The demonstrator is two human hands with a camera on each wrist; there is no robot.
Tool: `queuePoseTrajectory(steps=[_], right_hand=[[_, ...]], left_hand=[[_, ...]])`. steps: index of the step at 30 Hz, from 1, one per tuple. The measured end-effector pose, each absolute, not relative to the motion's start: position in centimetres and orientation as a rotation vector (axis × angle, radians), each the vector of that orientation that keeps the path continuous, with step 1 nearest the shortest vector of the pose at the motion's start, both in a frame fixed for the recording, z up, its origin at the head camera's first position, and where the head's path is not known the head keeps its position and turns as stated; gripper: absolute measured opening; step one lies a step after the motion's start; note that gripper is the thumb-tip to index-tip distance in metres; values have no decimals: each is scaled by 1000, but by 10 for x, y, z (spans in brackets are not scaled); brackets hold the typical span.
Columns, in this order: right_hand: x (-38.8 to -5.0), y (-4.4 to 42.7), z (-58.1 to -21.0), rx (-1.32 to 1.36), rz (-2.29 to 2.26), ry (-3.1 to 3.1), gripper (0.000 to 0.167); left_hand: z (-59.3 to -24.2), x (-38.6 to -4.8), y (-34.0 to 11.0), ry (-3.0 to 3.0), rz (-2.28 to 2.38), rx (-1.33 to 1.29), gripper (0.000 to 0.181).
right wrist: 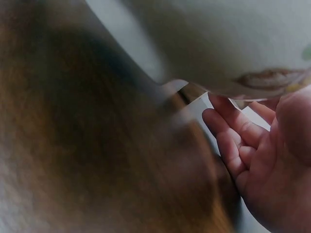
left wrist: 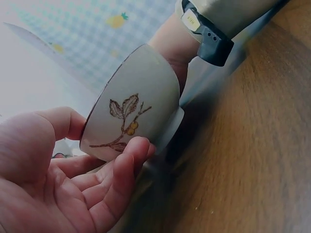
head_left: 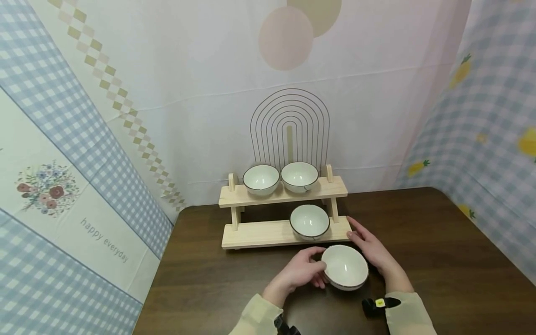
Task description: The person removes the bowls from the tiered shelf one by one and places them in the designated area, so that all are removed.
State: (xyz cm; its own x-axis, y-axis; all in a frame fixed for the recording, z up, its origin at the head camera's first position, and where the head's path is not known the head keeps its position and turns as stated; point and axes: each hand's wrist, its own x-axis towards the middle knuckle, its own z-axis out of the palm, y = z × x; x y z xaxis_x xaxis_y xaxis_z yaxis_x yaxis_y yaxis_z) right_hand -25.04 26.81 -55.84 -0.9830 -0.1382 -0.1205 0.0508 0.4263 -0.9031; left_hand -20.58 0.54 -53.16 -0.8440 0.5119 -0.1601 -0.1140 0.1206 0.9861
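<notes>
A white bowl (head_left: 345,266) with a dark rim is tilted above the table, in front of the wooden stand. My left hand (head_left: 303,268) grips its left side; in the left wrist view the thumb is at the rim and the fingers are under the wall, beside a brown leaf-and-berry print on the bowl (left wrist: 131,111). My right hand (head_left: 374,251) is at the right end of the stand's lower shelf (head_left: 259,234), fingers spread and loosely bent. In the right wrist view the bowl hides part of this right hand (right wrist: 262,155).
Another bowl (head_left: 310,222) sits on the right part of the lower shelf. Two more bowls, a left one (head_left: 261,179) and a right one (head_left: 299,177), stand side by side on the upper shelf (head_left: 331,187). The dark wooden table (head_left: 201,279) meets hanging cloths at the back and sides.
</notes>
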Motion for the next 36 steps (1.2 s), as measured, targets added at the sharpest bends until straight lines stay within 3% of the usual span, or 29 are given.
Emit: queuePoseTrajectory(steps=[36], right_hand=[[-252, 268, -560, -77, -1601, 2494, 72]], left_hand=[[-535, -202, 11, 1909, 1736, 380, 55]])
